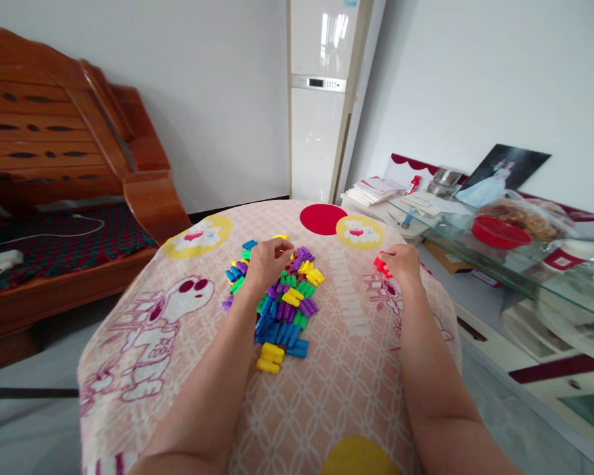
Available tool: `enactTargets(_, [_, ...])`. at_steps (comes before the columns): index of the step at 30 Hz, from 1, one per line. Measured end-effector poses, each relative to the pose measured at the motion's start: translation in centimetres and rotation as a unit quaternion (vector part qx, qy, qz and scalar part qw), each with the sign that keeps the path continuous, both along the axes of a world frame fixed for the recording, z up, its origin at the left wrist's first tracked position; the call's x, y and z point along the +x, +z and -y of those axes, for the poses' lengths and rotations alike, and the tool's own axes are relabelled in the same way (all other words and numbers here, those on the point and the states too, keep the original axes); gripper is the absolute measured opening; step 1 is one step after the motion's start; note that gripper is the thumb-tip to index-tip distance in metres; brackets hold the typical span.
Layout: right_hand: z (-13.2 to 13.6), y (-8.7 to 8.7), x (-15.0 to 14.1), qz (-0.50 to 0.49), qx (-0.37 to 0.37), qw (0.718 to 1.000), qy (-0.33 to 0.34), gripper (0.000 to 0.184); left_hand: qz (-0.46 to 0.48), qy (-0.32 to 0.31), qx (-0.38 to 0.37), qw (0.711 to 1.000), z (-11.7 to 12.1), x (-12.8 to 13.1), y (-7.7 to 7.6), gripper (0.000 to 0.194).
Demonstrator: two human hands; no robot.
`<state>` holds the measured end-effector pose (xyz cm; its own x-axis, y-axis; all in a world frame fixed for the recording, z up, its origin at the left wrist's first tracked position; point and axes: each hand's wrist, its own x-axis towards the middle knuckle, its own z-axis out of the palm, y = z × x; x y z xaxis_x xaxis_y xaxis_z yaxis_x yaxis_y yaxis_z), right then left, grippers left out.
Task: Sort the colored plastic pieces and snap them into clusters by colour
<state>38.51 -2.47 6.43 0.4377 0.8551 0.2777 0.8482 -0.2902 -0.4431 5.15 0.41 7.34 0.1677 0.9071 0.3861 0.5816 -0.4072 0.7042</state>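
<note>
A heap of small plastic pieces (280, 330) in blue, yellow, green and purple lies on the cloth-covered table. They look like ridged, twin-barrelled blocks, but their exact kind is unclear. Over the far part of this heap is my left hand (267, 265), its fingers curled together; whatever is at its fingertips is too small to make out. My right hand (400, 261) is at the table's right side, fingers closed on a red plastic piece (380, 261). More red shows just below those fingers, partly covered by them.
The round table wears a patterned tablecloth (346, 382). At right stands a glass-topped cabinet (440, 231) with papers, a red bowl (501, 233) and a photo (505, 175). A wooden bench (39, 125) is at left, a tall white air conditioner (317, 132) behind.
</note>
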Motion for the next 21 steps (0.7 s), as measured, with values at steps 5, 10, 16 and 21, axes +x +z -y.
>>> enactTargets(5, [-0.3, -0.4, -1.4, 0.098, -0.057, 0.993, -0.043, 0.025, -0.017, 0.067, 0.007, 0.998, -0.5, -2.0, 0.4, 0.028])
enactTargets(10, [-0.3, -1.1, -2.4, 0.157, -0.12, 0.979, -0.052, 0.028, -0.039, 0.137, -0.007, 0.99, -0.9, -5.2, 0.8, 0.03])
enactTargets(16, [-0.2, -1.3, -2.8, 0.155, -0.116, 0.979, -0.057, 0.028, -0.16, 0.097, -0.081, 0.979, -1.4, -7.4, 0.3, 0.026])
enactTargets(21, [-0.1, -0.9, -3.4, 0.129, -0.055, 0.989, -0.045, 0.033, -0.258, 0.095, -0.089, 0.957, -1.4, -5.4, -1.2, 0.025])
